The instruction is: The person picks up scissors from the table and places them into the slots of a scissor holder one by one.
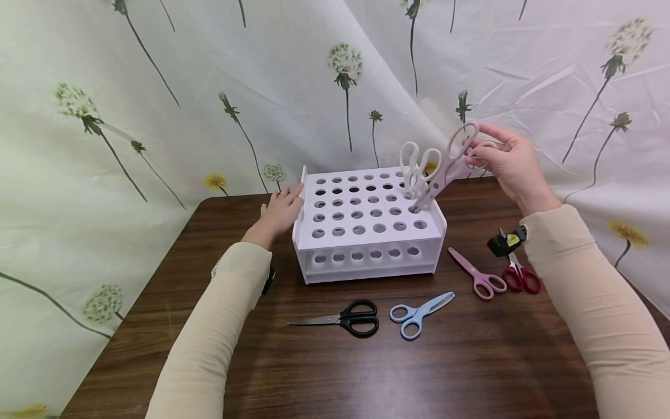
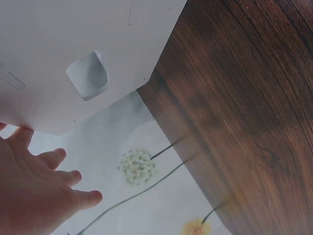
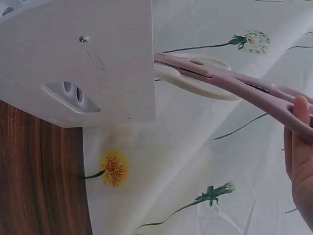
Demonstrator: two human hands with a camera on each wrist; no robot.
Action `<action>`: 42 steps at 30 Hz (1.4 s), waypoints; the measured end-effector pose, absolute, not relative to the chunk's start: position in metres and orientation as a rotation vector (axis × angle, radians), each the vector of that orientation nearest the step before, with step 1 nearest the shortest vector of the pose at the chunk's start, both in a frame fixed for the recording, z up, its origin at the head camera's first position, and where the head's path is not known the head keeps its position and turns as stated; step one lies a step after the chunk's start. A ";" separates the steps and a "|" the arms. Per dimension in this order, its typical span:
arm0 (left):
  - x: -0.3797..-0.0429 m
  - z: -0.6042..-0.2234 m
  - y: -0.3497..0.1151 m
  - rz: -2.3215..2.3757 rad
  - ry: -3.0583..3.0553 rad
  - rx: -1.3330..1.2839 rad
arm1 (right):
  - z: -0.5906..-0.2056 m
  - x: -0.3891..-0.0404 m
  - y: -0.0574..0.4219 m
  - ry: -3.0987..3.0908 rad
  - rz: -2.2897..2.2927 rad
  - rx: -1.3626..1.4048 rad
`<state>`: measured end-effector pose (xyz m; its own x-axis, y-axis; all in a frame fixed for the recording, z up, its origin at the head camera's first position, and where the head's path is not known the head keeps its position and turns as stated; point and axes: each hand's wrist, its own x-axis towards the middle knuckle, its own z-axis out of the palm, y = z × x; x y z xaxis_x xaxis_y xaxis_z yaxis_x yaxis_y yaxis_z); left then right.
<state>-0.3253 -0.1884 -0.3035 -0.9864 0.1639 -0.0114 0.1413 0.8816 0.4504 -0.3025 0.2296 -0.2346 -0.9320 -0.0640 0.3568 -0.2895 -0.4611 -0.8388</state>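
A white rack (image 1: 366, 233) with rows of round holes stands on the table. My right hand (image 1: 515, 163) grips the handle of pale pink scissors (image 1: 442, 177), whose blade tips reach down at a hole on the rack's right side. White-handled scissors (image 1: 416, 174) stand upright in the rack just behind them. In the right wrist view the pink scissors (image 3: 244, 88) slant past the rack's side wall, fingers at the handle. My left hand (image 1: 282, 209) rests on the rack's left side, fingers spread; in the left wrist view fingertips touch the side panel (image 2: 44, 98).
Black-handled scissors (image 1: 358, 318) and light blue scissors (image 1: 419, 314) lie in front of the rack. Pink scissors (image 1: 478, 276) and red-handled scissors (image 1: 520, 276) lie to its right, near my right sleeve. A flower-print cloth (image 1: 293, 87) hangs behind the brown table (image 1: 314, 372).
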 end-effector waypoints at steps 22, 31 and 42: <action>-0.326 -0.303 -0.189 0.706 2.966 0.204 | -0.242 -0.302 0.212 -1.568 2.382 0.602; -0.326 -0.303 -0.190 0.718 2.950 0.201 | -0.248 -0.309 0.205 -1.669 2.299 0.537; -0.324 -0.304 -0.189 0.736 2.978 0.214 | -0.254 -0.313 0.196 -1.833 2.196 0.558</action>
<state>-0.3245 -0.1890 -0.3040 -0.9881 0.1506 -0.0306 0.1190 0.8759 0.4675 -0.3131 0.1961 -0.2541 -0.9019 -0.0679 0.4266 -0.4076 -0.1933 -0.8925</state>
